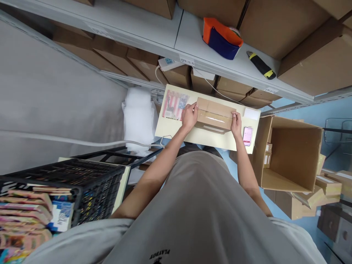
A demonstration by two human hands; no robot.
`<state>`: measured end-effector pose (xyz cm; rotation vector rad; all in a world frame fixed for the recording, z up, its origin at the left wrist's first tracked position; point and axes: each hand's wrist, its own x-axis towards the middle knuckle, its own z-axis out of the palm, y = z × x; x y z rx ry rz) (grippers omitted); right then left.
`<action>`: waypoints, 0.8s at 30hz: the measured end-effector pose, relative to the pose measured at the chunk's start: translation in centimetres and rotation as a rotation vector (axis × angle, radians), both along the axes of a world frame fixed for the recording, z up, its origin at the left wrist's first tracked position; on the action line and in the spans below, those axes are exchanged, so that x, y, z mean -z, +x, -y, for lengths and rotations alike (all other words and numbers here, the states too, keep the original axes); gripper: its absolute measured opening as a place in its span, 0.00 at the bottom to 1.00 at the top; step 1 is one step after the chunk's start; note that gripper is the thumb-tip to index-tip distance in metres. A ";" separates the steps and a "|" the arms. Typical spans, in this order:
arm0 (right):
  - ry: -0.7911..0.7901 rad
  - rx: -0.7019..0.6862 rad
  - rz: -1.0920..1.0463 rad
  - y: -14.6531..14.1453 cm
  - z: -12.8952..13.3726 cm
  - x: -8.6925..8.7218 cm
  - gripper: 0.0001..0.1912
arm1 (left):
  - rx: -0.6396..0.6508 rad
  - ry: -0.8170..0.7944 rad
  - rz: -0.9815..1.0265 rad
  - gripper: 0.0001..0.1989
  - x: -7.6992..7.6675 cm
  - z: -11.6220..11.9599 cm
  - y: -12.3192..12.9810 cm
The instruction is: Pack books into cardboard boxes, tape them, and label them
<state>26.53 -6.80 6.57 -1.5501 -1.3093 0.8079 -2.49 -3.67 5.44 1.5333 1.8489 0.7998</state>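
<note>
A small brown cardboard box (213, 118) rests on a pale yellow tabletop (176, 129), with shiny tape along its side and a white strip below the tape. My left hand (189, 116) grips the box's left end, thumb on the top edge. At the opposite end, my right hand (236, 124) has its thumb and fingers closed on the right corner. To the right of that hand lies a phone (247, 136) with a lit pinkish screen. A printed picture with red stripes (174, 105) is on the table beside my left hand.
A grey shelf (154, 33) holding cartons runs above the table, with an orange and blue pouch (223, 38) and a box cutter (261, 65) on it. A large open carton (291, 154) stands right. Left are white foam wrap (140, 115) and a black crate (96, 183) of books.
</note>
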 end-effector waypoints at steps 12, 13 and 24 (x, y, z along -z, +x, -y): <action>-0.024 0.042 0.010 -0.9 3.5 -0.3 0.25 | 0.002 -0.013 0.039 0.42 -0.8 3.7 -0.4; -0.023 0.046 0.012 -0.9 3.4 -0.4 0.25 | 0.004 -0.008 0.042 0.42 -1.0 3.8 -0.4; -0.195 0.091 -0.100 -0.7 3.3 0.7 0.41 | -0.100 -0.202 0.397 0.35 2.4 2.6 -1.8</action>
